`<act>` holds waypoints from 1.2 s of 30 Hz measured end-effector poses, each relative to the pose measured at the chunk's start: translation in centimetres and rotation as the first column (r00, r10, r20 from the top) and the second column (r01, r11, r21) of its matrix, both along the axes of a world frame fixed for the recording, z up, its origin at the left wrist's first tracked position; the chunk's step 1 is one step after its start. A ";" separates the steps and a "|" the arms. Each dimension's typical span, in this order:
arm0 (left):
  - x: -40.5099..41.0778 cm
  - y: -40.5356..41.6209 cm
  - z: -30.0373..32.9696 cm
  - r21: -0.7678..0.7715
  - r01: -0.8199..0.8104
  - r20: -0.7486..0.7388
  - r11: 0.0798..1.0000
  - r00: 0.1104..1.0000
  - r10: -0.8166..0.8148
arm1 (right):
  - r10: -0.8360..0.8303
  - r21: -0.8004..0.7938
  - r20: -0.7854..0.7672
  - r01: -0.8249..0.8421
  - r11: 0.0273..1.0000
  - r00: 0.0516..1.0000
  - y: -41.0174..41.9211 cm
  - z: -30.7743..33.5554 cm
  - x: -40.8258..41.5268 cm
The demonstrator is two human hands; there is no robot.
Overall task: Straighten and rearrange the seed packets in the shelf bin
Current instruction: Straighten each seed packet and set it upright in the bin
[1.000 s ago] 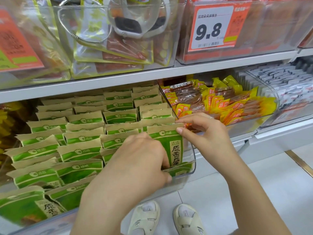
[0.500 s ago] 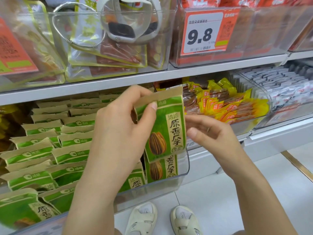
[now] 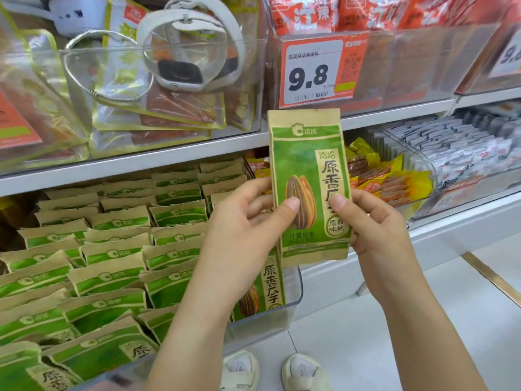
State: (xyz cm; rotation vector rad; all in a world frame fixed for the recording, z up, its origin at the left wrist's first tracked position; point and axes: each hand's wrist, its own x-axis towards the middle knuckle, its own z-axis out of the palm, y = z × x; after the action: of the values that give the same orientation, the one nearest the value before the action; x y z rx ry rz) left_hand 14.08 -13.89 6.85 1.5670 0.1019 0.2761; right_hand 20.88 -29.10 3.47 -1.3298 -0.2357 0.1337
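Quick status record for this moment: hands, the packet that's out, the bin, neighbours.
left hand: grips the held packet's left edge, thumb on its front
right hand: grips its right edge
held packet: green sunflower seed packet, upright, front to camera, lifted clear above the bin
seed bin: clear, rows of matching packets standing inside
right neighbour: yellow snack packs
upper shelf: price tag reading 9.8

A grey metal shelf [image 3: 169, 158] runs across, with clear bins of snacks on it and an orange price tag [image 3: 313, 71] reading 9.8 on the upper level. Below is a pale tiled floor [image 3: 366, 348] with a brass strip [image 3: 493, 280] at the right. The light is bright and even.
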 end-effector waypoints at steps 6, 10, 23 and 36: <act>0.6 -0.5 -0.6 -0.011 -0.004 -0.024 1.000 1.000 0.004 | 0.011 -0.006 -0.035 -0.011 1.000 0.999 -0.6 0.3 0.1; 0.9 -0.9 -0.8 -0.031 0.035 -0.057 0.999 0.998 -0.037 | -0.018 0.057 -0.080 0.023 0.998 0.997 -0.6 0.5 0.0; 1.5 -3.0 -2.0 0.254 -0.208 0.052 0.944 0.978 0.201 | -0.104 0.041 0.215 0.097 0.994 0.971 0.4 0.8 -0.9; 0.9 -3.2 -1.6 -0.095 0.135 0.001 0.986 0.991 -0.136 | -0.087 0.086 0.117 0.077 0.993 0.989 0.2 2.0 -0.9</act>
State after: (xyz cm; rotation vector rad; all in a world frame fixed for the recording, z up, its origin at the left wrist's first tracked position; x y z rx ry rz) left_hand 14.98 -17.04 5.23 1.4729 0.0121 0.1580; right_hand 19.95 -28.86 5.51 -1.2655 -0.2858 -0.0260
